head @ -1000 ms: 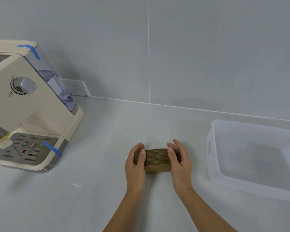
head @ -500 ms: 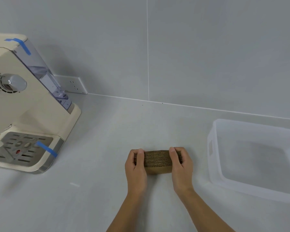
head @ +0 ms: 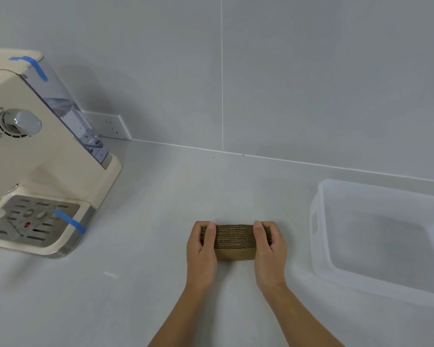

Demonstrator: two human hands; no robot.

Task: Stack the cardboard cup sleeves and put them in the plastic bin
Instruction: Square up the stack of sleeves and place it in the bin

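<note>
1. Cardboard cup sleeves [head: 234,239]: one brown bundle, flattened and packed edge-up, corrugated edges facing the camera. It rests on the grey countertop [head: 161,284], near the front centre, outside the bin.
2. Left hand [head: 201,249]: clamped on the bundle's left end, thumb laid over the top edge, the other fingers curled round the far side. A second ago this hand stood looser, fingers raised; it has since closed down flat.
3. Right hand [head: 269,249]: clamped on the bundle's right end in mirror fashion, thumb over the top. Its fingers, spread and lifted a second ago, are now folded tight against the cardboard.
4. Bundle, change noted: it appears more compact and squarer than a second ago, the layers aligned between the two palms. Its place on the counter is much the same.
5. Plastic bin [head: 316,221]: translucent white, rectangular, handle slot in its left wall. It stands to the right of the hands, apart from them, with nothing visible inside. Position unchanged.
6. Coffee machine [head: 35,166]: cream body, clear water tank at the rear, metal drip tray, blue tape strips on top and at the tray. It stands at far left, well apart from the sleeves.
7. Wall socket [head: 110,126]: white, low on the grey wall behind the machine.
</note>
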